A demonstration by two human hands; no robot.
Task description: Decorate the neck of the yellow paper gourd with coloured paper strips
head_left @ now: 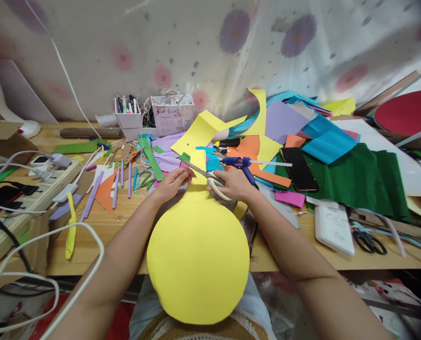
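Observation:
My right hand (233, 184) grips a pair of scissors (215, 187) with white handles, its blades pointing left toward my left hand. In my left hand (173, 183), closed in a pinch, is a small piece of pink paper (184, 165), close to the blade tips. A bit of green paper shows just above it. In front of me a large yellow paper disc (198, 259) overhangs the table's front edge above my lap, and a narrower yellow strip reaches up from it between my hands. Beyond the scissors lies a blue glue gun (236, 163).
Coloured paper scraps cover the table's back; dark green paper (359, 182) spreads right. A black phone (299, 169), white power bank (334, 227) and black-handled scissors (369, 238) lie right. At left are a power strip (36, 208) and loose white cables (90, 229). A pen box (128, 119) stands behind.

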